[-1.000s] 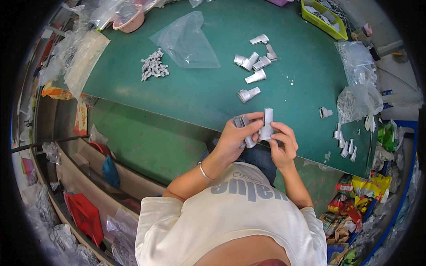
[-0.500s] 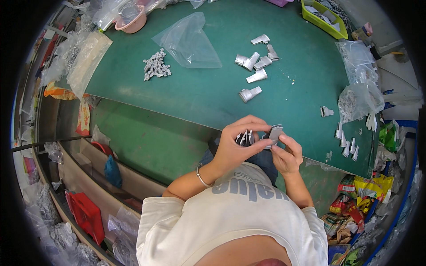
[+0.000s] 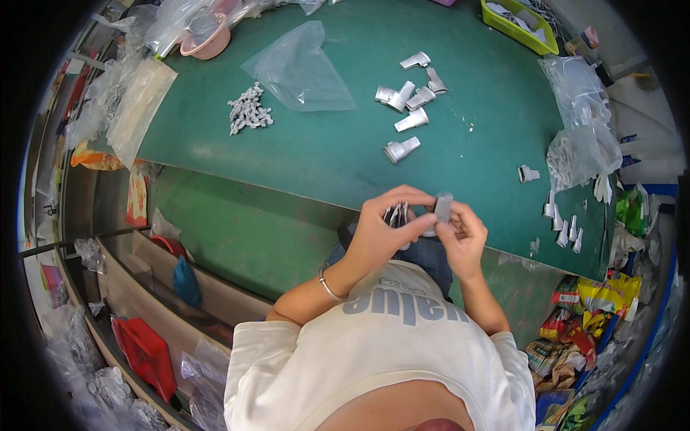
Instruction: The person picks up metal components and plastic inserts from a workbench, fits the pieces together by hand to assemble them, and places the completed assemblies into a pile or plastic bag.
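In front of my body, at the table's near edge, both hands meet around a grey metal part (image 3: 443,207), slightly smeared by motion. My right hand (image 3: 466,233) pinches it from the right. My left hand (image 3: 381,226), with a metal bangle on its wrist, has its fingertips at the part's left side. Several thin, dark and silvery metal pieces (image 3: 397,214) are tucked in that left hand; their kind is too small to tell. Beyond my hands, several silvery metal fittings (image 3: 401,149) lie loose on the green table (image 3: 302,154).
A pile of small grey pieces (image 3: 249,111) lies beside a clear plastic bag (image 3: 302,72). Small silvery parts (image 3: 562,237) stand near the right edge, below another bag (image 3: 575,161). A pink bowl (image 3: 208,44) and a yellow-green basket (image 3: 521,29) sit at the back.
The grey metal part has turned more upright and sits slightly higher between my fingers. My right fingers have curled closer around it. The left hand keeps its thin pieces.
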`<state>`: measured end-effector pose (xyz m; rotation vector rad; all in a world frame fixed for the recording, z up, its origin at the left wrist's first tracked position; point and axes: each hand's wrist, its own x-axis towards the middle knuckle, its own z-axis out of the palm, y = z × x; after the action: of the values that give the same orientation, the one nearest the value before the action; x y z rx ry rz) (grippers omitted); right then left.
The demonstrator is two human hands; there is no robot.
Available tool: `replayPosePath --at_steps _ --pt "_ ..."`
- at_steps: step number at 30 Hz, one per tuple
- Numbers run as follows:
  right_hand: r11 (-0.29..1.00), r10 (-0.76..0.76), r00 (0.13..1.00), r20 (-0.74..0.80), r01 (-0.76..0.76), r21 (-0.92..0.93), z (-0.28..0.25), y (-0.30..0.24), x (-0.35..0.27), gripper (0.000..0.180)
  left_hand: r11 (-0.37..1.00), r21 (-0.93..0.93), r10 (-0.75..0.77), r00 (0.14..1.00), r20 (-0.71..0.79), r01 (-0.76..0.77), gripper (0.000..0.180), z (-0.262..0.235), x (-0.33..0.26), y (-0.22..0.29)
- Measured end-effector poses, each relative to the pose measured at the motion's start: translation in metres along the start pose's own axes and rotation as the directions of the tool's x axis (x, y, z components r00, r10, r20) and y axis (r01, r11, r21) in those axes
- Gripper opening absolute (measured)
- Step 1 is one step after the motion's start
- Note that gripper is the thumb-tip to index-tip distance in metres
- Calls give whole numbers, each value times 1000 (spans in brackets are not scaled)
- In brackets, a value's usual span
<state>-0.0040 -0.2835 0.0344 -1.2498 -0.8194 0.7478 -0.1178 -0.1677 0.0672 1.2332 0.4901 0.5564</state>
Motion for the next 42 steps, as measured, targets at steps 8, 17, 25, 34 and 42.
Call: replayPosePath --at_steps 8,17,25,34,42 --pt "494 -265 759 -595 -423 -760 -125 40 11 20 957 -189 -258 945 -202 221 22 -16 8 -39" --pt "411 -242 954 -175 -62 -909 -22 48 70 31 852 -484 -337 917 -214 199 26 -20 11 -45" --pt "237 -172 981 -90 -47 -970 37 76 108 47 941 -328 -33 989 143 78 40 -25 3 -21" --pt "355 -198 978 -61 14 -935 30 79 105 47 980 56 173 956 238 -192 39 -17 -7 7" --pt "315 -91 995 -31 -1 -949 31 73 108 44 960 139 205 949 240 -243 43 -16 -12 16"
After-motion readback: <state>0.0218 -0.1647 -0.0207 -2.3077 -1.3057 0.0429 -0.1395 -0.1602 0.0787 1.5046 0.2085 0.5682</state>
